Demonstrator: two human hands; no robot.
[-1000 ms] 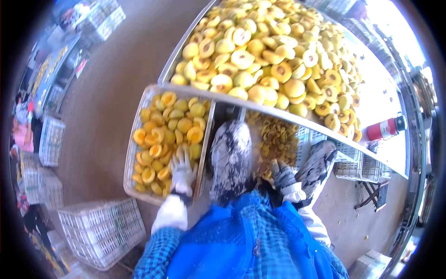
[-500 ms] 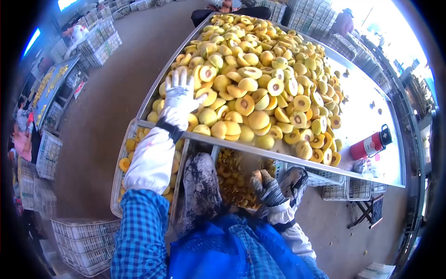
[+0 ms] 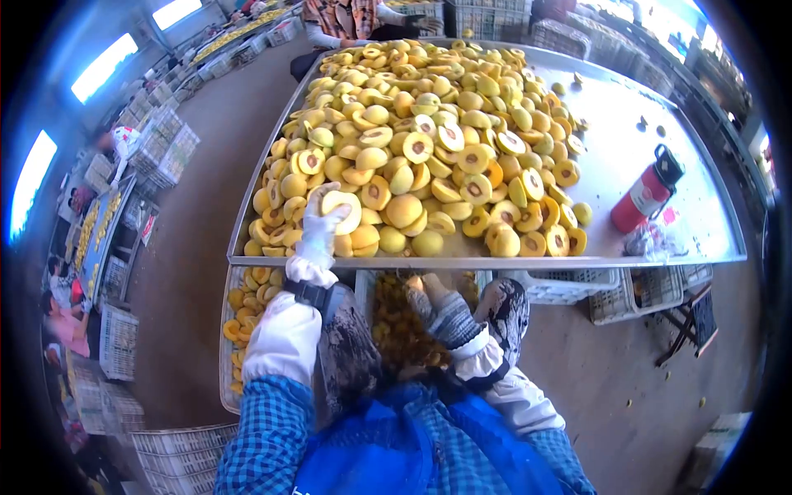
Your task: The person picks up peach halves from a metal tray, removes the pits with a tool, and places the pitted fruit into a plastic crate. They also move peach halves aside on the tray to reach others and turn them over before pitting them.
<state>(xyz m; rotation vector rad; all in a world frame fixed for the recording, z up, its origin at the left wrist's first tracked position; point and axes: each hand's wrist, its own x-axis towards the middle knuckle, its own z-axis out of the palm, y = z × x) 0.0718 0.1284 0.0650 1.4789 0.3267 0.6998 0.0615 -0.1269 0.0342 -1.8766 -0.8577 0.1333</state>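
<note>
My left hand (image 3: 318, 229), in a white glove, is closed on a peach half (image 3: 342, 209), its pale cut face turned up, at the near left edge of the heap. Many more yellow peach halves (image 3: 404, 211), several with brown pits or pit hollows showing, are piled on the metal table (image 3: 577, 262). My right hand (image 3: 445, 312), in a grey glove with bare fingertips, is below the table edge between my knees. Its fingers are curled together, and what they hold, if anything, is hidden. Beneath it a crate (image 3: 363, 285) contains brownish-yellow pieces.
A red bottle (image 3: 639, 202) and a crumpled plastic bag (image 3: 656, 239) stand on the table's right side. A crate of peach halves (image 3: 231, 363) is by my left leg. White crates (image 3: 569, 285) and a folding stool (image 3: 697, 322) are at right. Another person (image 3: 351, 21) sits across the table.
My left hand has gone from spread over the heap to closed on a peach half, nearer the table edge. My right hand has moved left and up, fingers curled. The view has shifted.
</note>
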